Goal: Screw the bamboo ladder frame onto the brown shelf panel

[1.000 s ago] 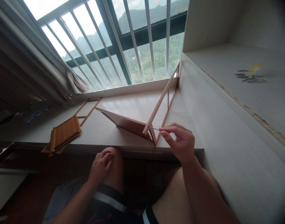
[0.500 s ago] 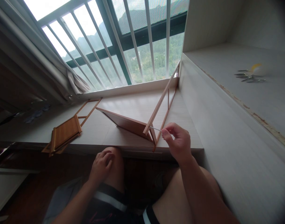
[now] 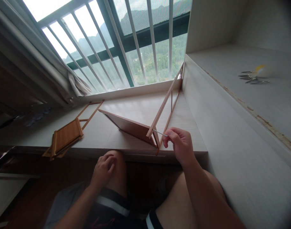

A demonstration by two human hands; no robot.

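Note:
My right hand (image 3: 180, 143) pinches the outer end of a thin metal hex key (image 3: 160, 132). The key's other end meets the near end of a slim wooden frame (image 3: 164, 106), which stands on its edge at the right. A wooden panel (image 3: 128, 125) leans out leftward from that frame's near end; how the two join is hard to see. On my knee rests my left hand (image 3: 104, 167), its fingers loosely bent and holding nothing.
Several stacked slatted wooden pieces (image 3: 67, 135) overhang the ledge's front edge at left, beside an open wooden frame (image 3: 90, 112). Small metal pieces (image 3: 252, 78) and a yellow item (image 3: 259, 68) lie on the right shelf. A barred window (image 3: 126, 47) and curtain (image 3: 40, 51) bound the ledge.
My right hand has turned and shifted slightly at the key's outer end, and the key's outer end sits a little lower. My left hand and the wooden parts have not moved.

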